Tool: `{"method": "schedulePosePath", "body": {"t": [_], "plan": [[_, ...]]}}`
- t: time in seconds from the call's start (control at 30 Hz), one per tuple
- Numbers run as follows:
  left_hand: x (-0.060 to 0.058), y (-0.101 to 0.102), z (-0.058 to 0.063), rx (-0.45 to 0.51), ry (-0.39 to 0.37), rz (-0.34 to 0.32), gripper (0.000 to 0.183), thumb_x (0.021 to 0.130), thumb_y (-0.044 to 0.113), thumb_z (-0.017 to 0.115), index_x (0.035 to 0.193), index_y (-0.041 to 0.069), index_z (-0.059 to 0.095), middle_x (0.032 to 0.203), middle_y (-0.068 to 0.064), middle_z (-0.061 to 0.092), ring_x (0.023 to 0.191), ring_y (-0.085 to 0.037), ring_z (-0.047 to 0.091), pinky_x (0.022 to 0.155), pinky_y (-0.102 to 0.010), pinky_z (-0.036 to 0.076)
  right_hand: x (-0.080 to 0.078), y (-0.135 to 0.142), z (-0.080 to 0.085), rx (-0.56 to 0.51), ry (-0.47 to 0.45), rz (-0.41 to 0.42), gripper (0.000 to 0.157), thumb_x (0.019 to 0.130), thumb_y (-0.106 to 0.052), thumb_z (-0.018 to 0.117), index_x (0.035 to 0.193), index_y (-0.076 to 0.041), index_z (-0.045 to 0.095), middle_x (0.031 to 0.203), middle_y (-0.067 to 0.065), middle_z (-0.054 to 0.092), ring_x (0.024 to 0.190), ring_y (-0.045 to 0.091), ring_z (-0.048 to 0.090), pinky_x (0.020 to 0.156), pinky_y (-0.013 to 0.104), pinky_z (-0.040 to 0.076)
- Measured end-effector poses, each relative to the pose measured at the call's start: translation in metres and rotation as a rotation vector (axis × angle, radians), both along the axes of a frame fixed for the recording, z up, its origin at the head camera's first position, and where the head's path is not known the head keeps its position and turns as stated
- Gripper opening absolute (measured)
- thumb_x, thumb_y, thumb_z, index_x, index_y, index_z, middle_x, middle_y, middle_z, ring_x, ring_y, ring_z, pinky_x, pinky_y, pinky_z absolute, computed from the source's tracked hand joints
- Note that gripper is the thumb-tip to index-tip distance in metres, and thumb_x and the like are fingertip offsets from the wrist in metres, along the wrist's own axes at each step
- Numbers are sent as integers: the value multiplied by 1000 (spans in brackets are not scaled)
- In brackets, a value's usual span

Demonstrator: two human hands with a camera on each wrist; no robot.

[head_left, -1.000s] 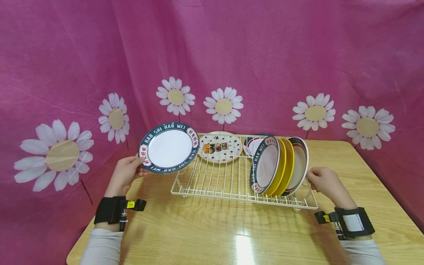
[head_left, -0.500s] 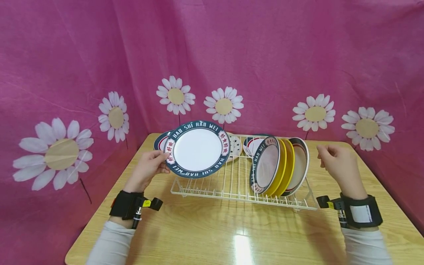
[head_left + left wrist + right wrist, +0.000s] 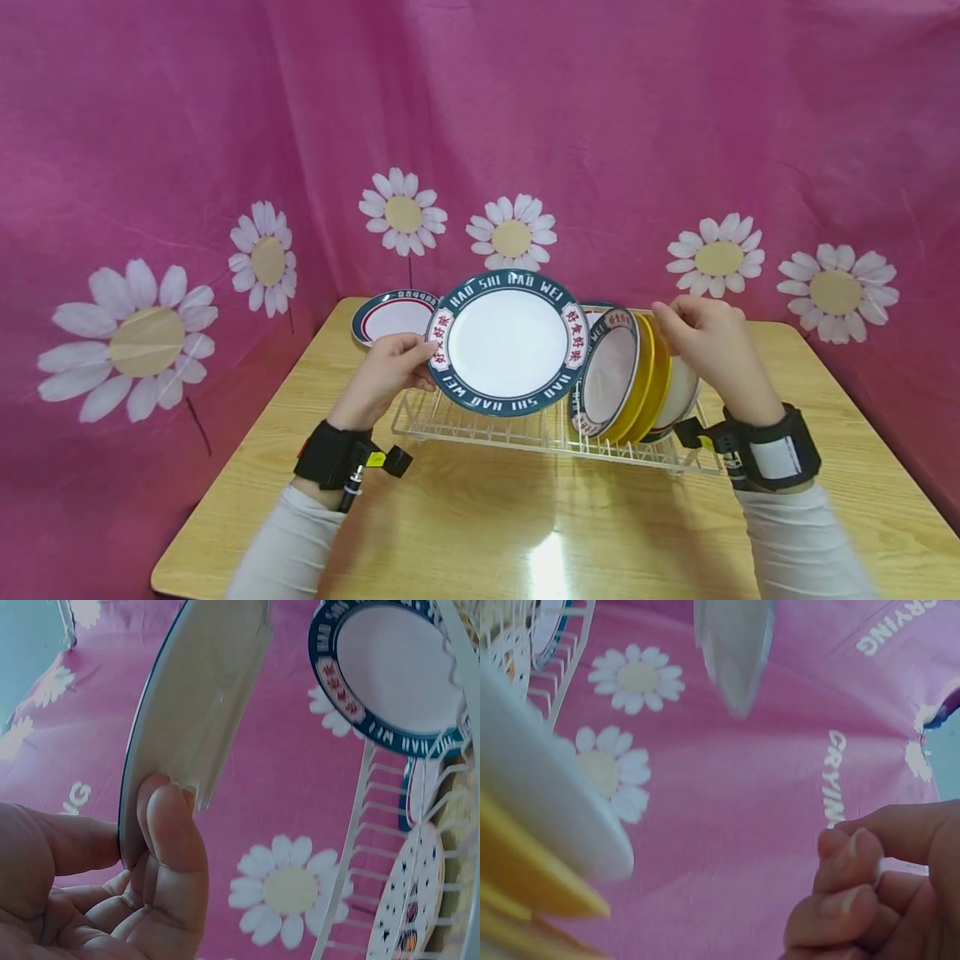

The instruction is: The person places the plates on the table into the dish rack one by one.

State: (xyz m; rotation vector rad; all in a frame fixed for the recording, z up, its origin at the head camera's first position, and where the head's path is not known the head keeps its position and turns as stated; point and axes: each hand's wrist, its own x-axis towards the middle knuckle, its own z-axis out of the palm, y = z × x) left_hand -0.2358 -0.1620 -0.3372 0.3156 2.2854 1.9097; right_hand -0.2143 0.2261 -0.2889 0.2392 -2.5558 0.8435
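In the head view my left hand [image 3: 382, 379] pinches the left edge of a white plate [image 3: 506, 342] with a dark teal lettered rim. The plate is raised over the dish rack [image 3: 487, 433], its face turned toward me. From the left wrist view its underside [image 3: 195, 697] shows, thumb on one face and fingers on the other. My right hand [image 3: 712, 350], fingers loosely curled and holding nothing, hovers in front of the rack's right end. In the right wrist view the raised plate [image 3: 735, 660] is apart from those fingers [image 3: 847, 900].
Standing in the rack's right side are a matching lettered plate [image 3: 611, 375], yellow plates [image 3: 660, 379] and a whitish plate [image 3: 682, 387]. A red-ringed plate [image 3: 397, 317] lies at the table's back left. A star-patterned plate [image 3: 386, 900] lies behind the rack. A pink daisy-printed curtain [image 3: 600, 125] closes the back.
My left hand has carried the lettered plate rightward, from beside the rack to over it. My right hand has left the rack's right end, risen and moved left.
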Motion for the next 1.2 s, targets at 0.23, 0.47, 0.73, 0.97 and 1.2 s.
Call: {"method": "schedulePosePath", "body": {"t": [0.23, 0.47, 0.73, 0.97, 1.2], "plan": [[3, 19, -1, 43, -17, -49, 26, 101, 16, 53, 106, -9, 59, 74, 0, 65, 61, -11, 61, 64, -22, 55, -2, -22, -1, -25, -88, 59, 42, 100, -37, 53, 78, -3, 64, 59, 3, 53, 57, 20, 49, 50, 26, 41], [6, 26, -4, 65, 1, -73, 28, 101, 16, 53, 109, -10, 59, 75, 0, 65, 60, -10, 61, 63, -22, 55, -2, -31, -3, -11, -171, 76, 41, 97, -41, 56, 80, -5, 64, 63, 6, 54, 59, 21, 47, 49, 26, 37], [7, 28, -9, 94, -5, -96, 30, 100, 18, 54, 113, -9, 59, 76, 1, 65, 63, -11, 61, 65, -22, 55, -5, -37, -9, 7, -177, 90, 41, 97, -41, 57, 77, -6, 63, 58, 3, 52, 55, 19, 48, 47, 25, 37], [2, 31, -17, 78, -3, -65, 28, 101, 18, 54, 108, -8, 60, 74, -1, 63, 61, -11, 60, 62, -21, 54, -6, -40, -8, -5, -131, 90, 41, 97, -39, 57, 74, -6, 60, 58, 4, 52, 54, 19, 46, 46, 25, 36], [0, 31, -22, 24, -20, -61, 29, 100, 20, 55, 108, -7, 63, 73, -2, 61, 62, -11, 60, 62, -22, 53, -8, -44, -2, -44, -73, 116, 39, 97, -36, 58, 73, -6, 61, 59, 5, 53, 53, 18, 46, 44, 25, 37]]}}
